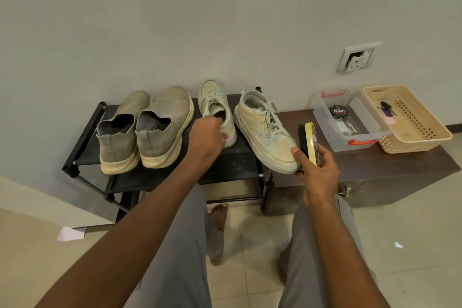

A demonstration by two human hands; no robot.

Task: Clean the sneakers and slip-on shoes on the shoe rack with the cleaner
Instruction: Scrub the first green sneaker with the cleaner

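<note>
On the black shoe rack point(95, 137), two worn grey slip-ons point(147, 130) sit beside laced canvas sneakers point(265, 130). The left hand point(207, 137) pinches one sneaker's heel; the right hand point(317, 170) clasps a yellow-backed, black-bristled brush point(308, 140).

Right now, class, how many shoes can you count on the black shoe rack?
4. Two grey-beige slip-on shoes stand side by side at the left; one pale lace-up sneaker is mid-rack, gripped by the left hand; another sneaker lies at the right end. None seems hidden.
</note>
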